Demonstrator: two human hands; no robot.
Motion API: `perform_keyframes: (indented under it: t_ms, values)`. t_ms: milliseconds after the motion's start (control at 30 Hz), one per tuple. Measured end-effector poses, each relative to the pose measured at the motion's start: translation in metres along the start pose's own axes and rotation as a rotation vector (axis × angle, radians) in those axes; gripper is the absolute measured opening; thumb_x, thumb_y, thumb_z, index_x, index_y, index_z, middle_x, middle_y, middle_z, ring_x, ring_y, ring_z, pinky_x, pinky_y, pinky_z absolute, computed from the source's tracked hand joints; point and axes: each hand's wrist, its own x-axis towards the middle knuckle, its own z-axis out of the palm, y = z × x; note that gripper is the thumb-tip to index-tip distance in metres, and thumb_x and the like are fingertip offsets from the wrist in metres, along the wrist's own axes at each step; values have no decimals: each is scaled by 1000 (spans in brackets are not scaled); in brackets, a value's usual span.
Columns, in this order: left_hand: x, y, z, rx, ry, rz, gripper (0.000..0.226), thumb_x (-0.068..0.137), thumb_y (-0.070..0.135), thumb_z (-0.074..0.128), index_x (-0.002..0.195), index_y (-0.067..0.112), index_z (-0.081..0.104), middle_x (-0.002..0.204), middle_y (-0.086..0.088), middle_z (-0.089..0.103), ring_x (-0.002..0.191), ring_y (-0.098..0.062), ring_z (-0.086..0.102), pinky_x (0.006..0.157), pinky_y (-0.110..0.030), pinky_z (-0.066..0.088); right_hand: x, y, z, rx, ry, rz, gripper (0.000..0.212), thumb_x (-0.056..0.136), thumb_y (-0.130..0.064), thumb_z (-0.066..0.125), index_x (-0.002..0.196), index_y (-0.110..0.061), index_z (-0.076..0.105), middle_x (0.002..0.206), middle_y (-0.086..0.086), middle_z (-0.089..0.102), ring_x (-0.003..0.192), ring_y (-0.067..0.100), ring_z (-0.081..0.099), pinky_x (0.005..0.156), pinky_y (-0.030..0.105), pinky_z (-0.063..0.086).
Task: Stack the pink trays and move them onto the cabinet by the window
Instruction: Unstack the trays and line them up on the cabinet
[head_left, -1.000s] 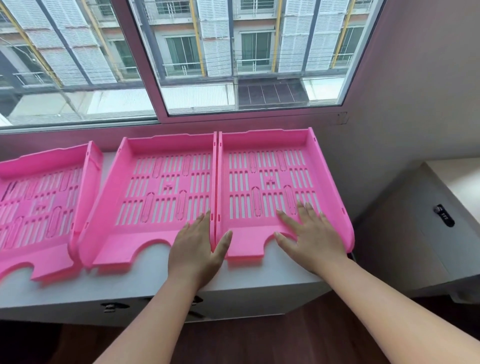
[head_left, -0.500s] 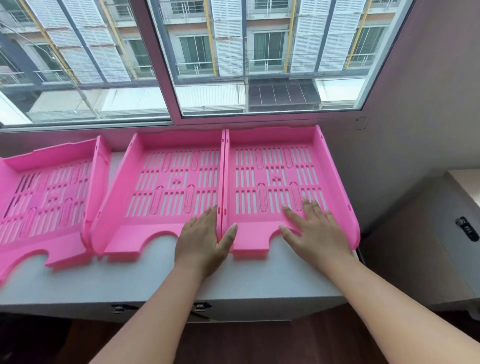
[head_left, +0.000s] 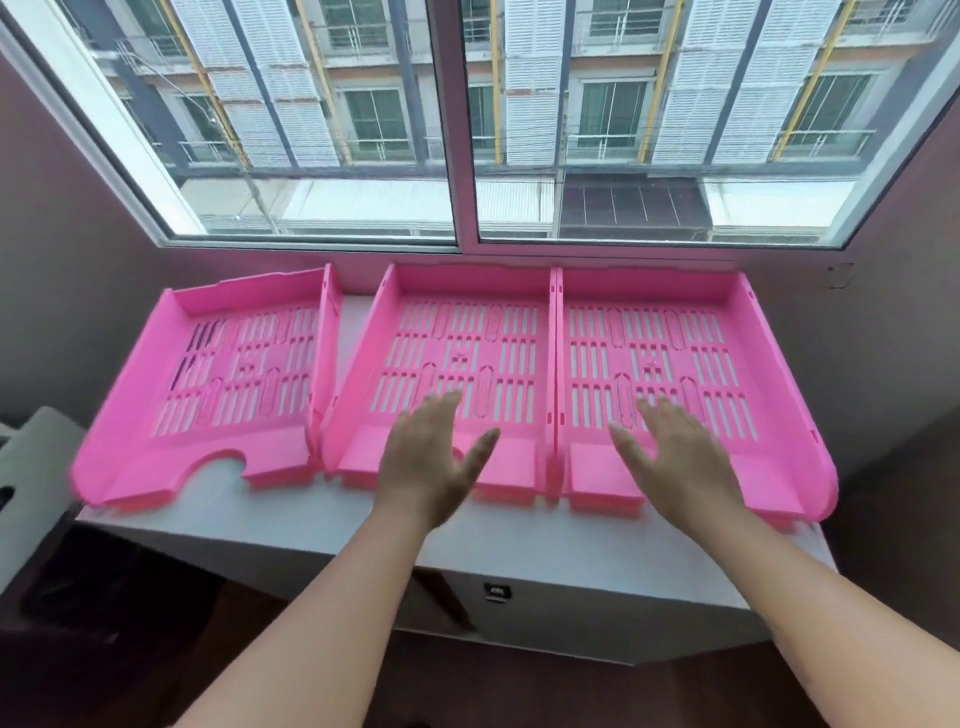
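Pink slotted plastic trays lie in a row on the white cabinet (head_left: 519, 540) below the window (head_left: 467, 119), across the middle of the frame. Left tray (head_left: 208, 384): slightly angled, near edge overhanging the cabinet corner, just beside the next. Middle tray (head_left: 457, 332) and right tray (head_left: 675, 332): side walls touching. Left hand (head_left: 431, 462), lower centre: over the front of the middle tray, fingers spread, grip fully open, holding nothing. Right hand (head_left: 675, 457): over the front of the right tray, fingers spread, grip fully open, holding nothing. Contact with the trays cannot be determined.
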Motion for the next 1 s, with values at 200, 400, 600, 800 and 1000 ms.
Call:
perform_keyframes:
  t_ms: [200, 400, 600, 800, 1000]
  values:
    - [6, -103, -40, 46, 206, -266, 84, 91, 62, 41, 155, 12, 21, 163, -11, 26, 151, -29, 22, 122, -49, 22, -4, -94, 27, 370, 7, 69, 86, 92, -61, 50, 159, -19, 17, 163, 2, 28, 147, 24, 33, 112, 46, 36]
    - [15, -139, -45, -228, -46, -351, 89, 93, 49, 54, 159, 24, 1, 162, -8, 32, 140, -33, 45, 106, -52, 44, -3, -116, 62, 339, 162, 227, 74, 99, -18, 50, 158, -32, 9, 149, 11, 49, 67, 21, 64, 47, 28, 46]
    - [4, -149, -49, -138, 2, -228, 79, 94, 47, 53, 158, 20, 16, 151, -5, 50, 132, -29, 54, 101, -47, 48, 5, -119, 75, 289, 294, 286, 68, 97, -14, 52, 157, -27, 23, 115, 17, 68, 51, 19, 54, 43, 23, 40]
    - [17, -156, -51, -101, -24, -156, 74, 94, 50, 48, 156, 19, 24, 126, -5, 65, 116, -28, 62, 91, -43, 53, 5, -122, 78, 292, 322, 279, 68, 97, -14, 54, 157, -25, 25, 111, 19, 69, 46, 17, 49, 40, 21, 38]
    - [21, -158, -50, -92, -43, -190, 79, 83, 55, 32, 154, 21, 28, 79, 3, 57, 88, -29, 64, 76, -46, 59, 6, -124, 83, 285, 375, 256, 63, 98, -13, 52, 155, -23, 29, 136, 18, 60, 56, 18, 56, 46, 18, 40]
